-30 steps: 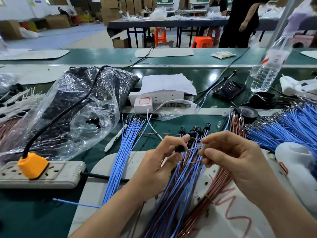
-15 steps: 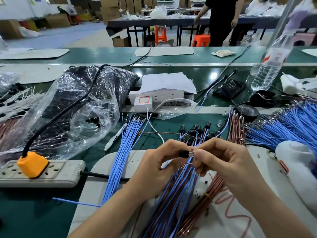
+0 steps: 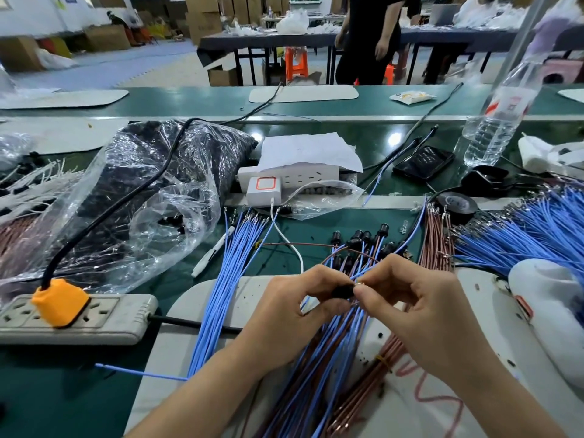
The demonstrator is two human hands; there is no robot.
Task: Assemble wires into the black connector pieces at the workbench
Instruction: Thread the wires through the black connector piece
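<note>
Closing the gap between my hands is the whole change of the last second: a moment ago they stood a little apart with a loop of wire slack between them, and now the fingertips of both are touching. My left hand [image 3: 294, 308] pinches a small black connector [image 3: 343, 291] between thumb and forefinger, held just above the white mat [image 3: 196, 311] and the loose wires lying on it. My right hand [image 3: 420, 311] pinches the end of a thin brown wire [image 3: 347, 249], whose slack arches up beyond my fingers. Its metal tip [image 3: 361, 283] shows as a small glint right at the mouth of the connector. I judge that the tip has been lined up and is going in, though I cannot tell how deep it sits or whether it has seated, since my fingers hide the joint. If it has not caught, it still wants a firm straight push, and a tilted tip could bend instead of entering. Beyond my hands a row of finished pieces [image 3: 366, 237] rests on the green surface [image 3: 284, 257]. Blue wires [image 3: 227, 279] fan out to my left and a brown bundle [image 3: 437, 248] to my right, so plenty remain to assemble.
</note>
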